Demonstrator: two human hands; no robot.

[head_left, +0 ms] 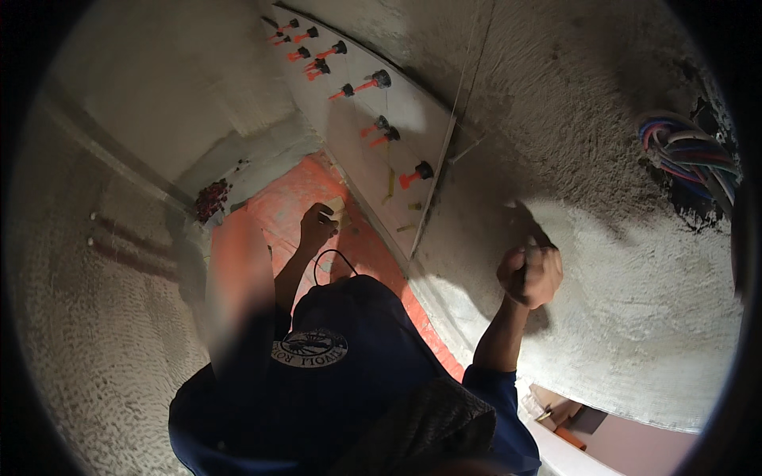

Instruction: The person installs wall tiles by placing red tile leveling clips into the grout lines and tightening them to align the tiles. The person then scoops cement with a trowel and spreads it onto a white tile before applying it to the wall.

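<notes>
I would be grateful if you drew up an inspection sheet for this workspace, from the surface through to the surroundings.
Surface: orange surface, streaked and patchy.
Job's things: pale block in the left hand; white panel bearing orange clips with dark caps.
Clutter: dark red bits heaped near the corner; exact kind unclear.
Hands: left, closed on the block's edge; right hand, fingers curled in front of the wall, blurred, so any grip is unclear.
Cables: blue, red and white bundle at a rough hole on the right; thin dark loop near the shirt.
Surroundings: rough grey wall; opening at lower right.
</notes>
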